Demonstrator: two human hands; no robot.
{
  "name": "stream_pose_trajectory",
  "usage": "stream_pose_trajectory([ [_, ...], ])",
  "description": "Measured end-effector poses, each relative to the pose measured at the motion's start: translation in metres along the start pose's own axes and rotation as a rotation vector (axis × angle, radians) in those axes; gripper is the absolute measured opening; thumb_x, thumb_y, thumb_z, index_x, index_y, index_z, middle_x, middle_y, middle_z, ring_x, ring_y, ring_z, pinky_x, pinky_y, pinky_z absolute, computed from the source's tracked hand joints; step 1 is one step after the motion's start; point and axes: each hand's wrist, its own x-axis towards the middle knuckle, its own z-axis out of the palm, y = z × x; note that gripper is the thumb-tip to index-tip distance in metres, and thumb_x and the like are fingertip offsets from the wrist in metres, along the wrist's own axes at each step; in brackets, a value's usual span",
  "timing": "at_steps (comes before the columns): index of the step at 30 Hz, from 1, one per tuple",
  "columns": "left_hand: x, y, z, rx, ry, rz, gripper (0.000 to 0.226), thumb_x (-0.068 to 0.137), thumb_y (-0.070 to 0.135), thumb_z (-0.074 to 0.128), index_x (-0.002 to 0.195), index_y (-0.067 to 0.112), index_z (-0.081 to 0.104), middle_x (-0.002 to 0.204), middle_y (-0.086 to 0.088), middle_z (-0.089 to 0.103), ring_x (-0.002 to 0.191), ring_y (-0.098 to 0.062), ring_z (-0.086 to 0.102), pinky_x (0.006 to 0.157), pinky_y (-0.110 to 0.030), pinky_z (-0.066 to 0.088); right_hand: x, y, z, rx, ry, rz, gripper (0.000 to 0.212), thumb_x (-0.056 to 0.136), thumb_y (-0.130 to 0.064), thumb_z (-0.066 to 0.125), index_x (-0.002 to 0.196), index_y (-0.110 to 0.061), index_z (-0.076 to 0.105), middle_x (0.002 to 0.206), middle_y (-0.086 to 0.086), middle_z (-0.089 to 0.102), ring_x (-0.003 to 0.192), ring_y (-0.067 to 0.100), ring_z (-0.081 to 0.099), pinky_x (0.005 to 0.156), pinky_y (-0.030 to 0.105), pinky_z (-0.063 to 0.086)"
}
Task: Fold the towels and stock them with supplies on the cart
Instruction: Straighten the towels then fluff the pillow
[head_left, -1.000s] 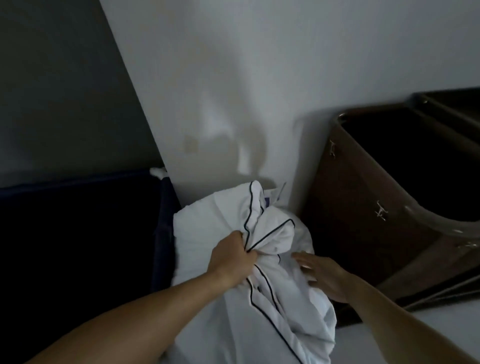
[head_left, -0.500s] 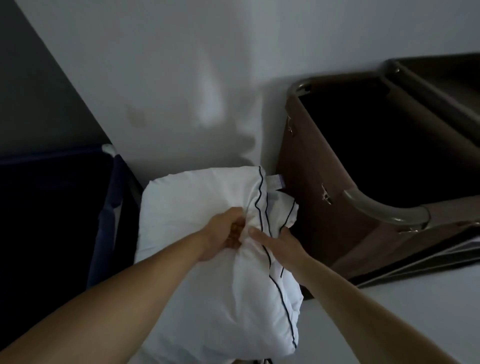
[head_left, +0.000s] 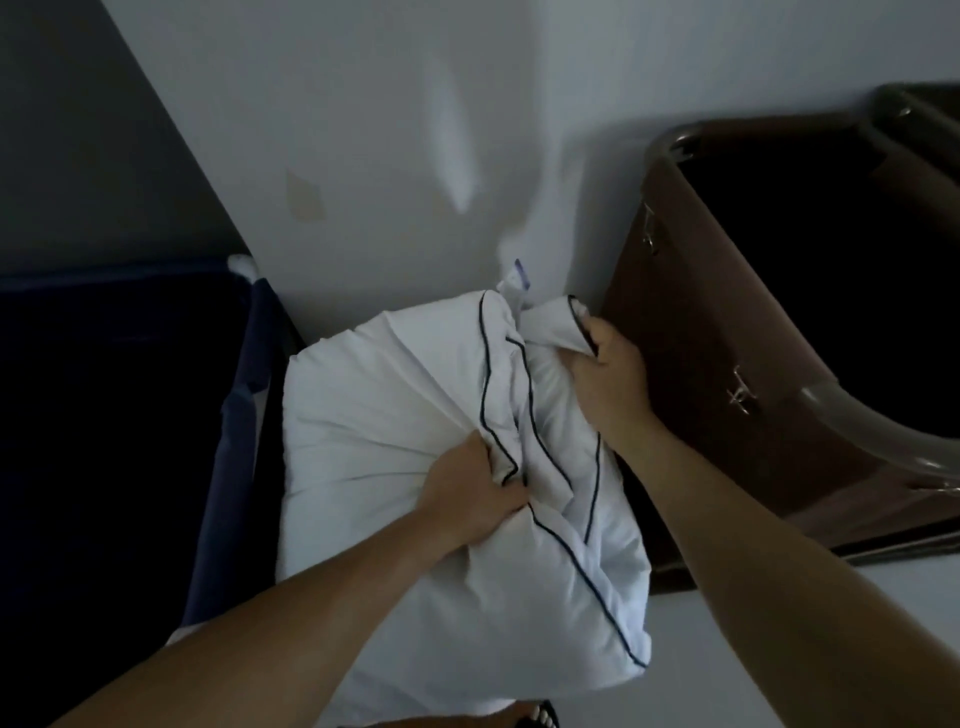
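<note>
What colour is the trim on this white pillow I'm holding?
Dark navy, almost black: thin piping on the pillow, clearest in head view.

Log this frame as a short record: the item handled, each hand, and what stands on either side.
item: white bundle with dark piping, plump and creased; contents cannot be told
left hand: grips bunched fabric near the bundle's middle
right hand: grips a fold at the bundle's upper right corner
left of item: dark blue fabric bin, inside too dark to see
right of item: brown cart with a metal rail, close beside the bundle
behind: pale wall
lighting: dim
</note>
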Motion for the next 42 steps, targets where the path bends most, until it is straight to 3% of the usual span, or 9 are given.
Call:
stream_pose_trajectory([
  [6, -0.011, -0.002, 0.013, 0.072, -0.105, 0.078, 0.041, 0.080, 0.046, 0.053, 0.110, 0.019, 0.046, 0.100, -0.004, 0.062, 0.101, -0.033, 0.058, 0.073, -0.028, 0.034, -0.010, 0.054, 0.002, -0.068, -0.340, 0.488, 0.047, 0.102, -0.025, 0.053, 0.146, -0.009, 0.045, 0.144, 0.014, 0.053, 0.130, 0.031, 0.051, 0.107, 0.035, 0.042],
  [12, 0.000, 0.013, 0.009, -0.141, 0.027, -0.031, 0.015, 0.089, 0.032, 0.051, 0.082, 0.023, 0.040, 0.074, 0.005, 0.055, 0.072, -0.022, 0.052, 0.066, -0.034, 0.033, -0.016, 0.019, -0.029, -0.386, 0.084, 0.032, 0.036, 0.092, -0.039, 0.063, 0.121, -0.019, 0.060, 0.116, 0.000, 0.058, 0.109, 0.025, 0.059, 0.091, 0.039, 0.049],
  [17, -0.003, 0.018, 0.004, -0.149, 0.037, 0.001, 0.014, 0.095, 0.031, 0.050, 0.090, 0.021, 0.042, 0.081, -0.001, 0.058, 0.088, -0.033, 0.059, 0.070, -0.035, 0.037, -0.069, 0.015, -0.024, -0.583, -0.655, 0.313, 0.044, 0.091, -0.050, 0.064, 0.118, -0.015, 0.065, 0.115, 0.004, 0.069, 0.109, 0.025, 0.064, 0.093, 0.037, 0.050],
  [23, -0.003, 0.032, -0.007, -0.100, 0.232, 0.073, 0.022, 0.096, 0.032, 0.048, 0.079, 0.028, 0.034, 0.069, 0.008, 0.048, 0.072, -0.023, 0.053, 0.064, -0.033, 0.031, -0.086, -0.009, -0.033, -0.419, -0.409, 0.274, 0.041, 0.098, -0.051, 0.046, 0.073, -0.020, 0.058, 0.067, -0.004, 0.057, 0.061, 0.011, 0.053, 0.059, 0.029, 0.044],
  [28, 0.005, 0.042, -0.011, -0.039, 0.213, 0.088, 0.012, 0.098, 0.034, 0.041, 0.093, 0.022, 0.043, 0.085, 0.001, 0.057, 0.085, -0.028, 0.059, 0.071, -0.034, 0.039, -0.135, 0.035, -0.042, -0.947, -0.574, 0.390, 0.045, 0.106, -0.047, 0.025, 0.123, -0.021, 0.057, 0.123, 0.008, 0.062, 0.114, 0.029, 0.060, 0.090, 0.035, 0.048],
  [33, 0.007, 0.059, 0.010, 0.081, 0.175, 0.300, 0.013, 0.096, 0.036, 0.041, 0.090, 0.025, 0.036, 0.072, 0.010, 0.044, 0.069, -0.027, 0.051, 0.064, -0.033, 0.030, -0.134, 0.057, -0.048, -0.925, -0.601, 0.449, 0.035, 0.101, -0.026, 0.039, 0.129, -0.015, 0.056, 0.133, 0.008, 0.060, 0.123, 0.028, 0.058, 0.095, 0.034, 0.049],
  [37, 0.008, 0.052, 0.034, 0.279, -0.022, 0.310, 0.034, 0.096, 0.039, 0.043, 0.125, 0.020, 0.048, 0.113, -0.006, 0.064, 0.103, -0.030, 0.060, 0.079, -0.033, 0.041, -0.119, 0.038, -0.076, -0.741, -0.465, 0.474, 0.030, 0.103, -0.019, 0.042, 0.129, -0.015, 0.056, 0.124, 0.010, 0.061, 0.114, 0.028, 0.061, 0.092, 0.037, 0.051],
  [40, 0.000, 0.042, 0.052, 0.358, -0.103, 0.339, 0.043, 0.098, 0.042, 0.041, 0.134, 0.020, 0.049, 0.130, -0.004, 0.056, 0.121, -0.027, 0.050, 0.102, -0.035, 0.039, -0.107, 0.002, -0.076, -0.394, -0.076, 0.409, 0.042, 0.088, -0.060, 0.039, 0.106, -0.026, 0.055, 0.100, -0.001, 0.065, 0.090, 0.018, 0.063, 0.078, 0.037, 0.048],
  [42, -0.010, 0.039, 0.060, 0.409, -0.162, 0.444, 0.046, 0.098, 0.041, 0.041, 0.138, 0.019, 0.047, 0.134, -0.004, 0.050, 0.125, -0.026, 0.045, 0.107, -0.035, 0.034, -0.089, -0.014, -0.058, -0.331, -0.125, 0.394, 0.090, 0.066, -0.084, 0.038, 0.134, -0.026, 0.046, 0.125, -0.001, 0.061, 0.114, 0.024, 0.059, 0.091, 0.037, 0.043],
])
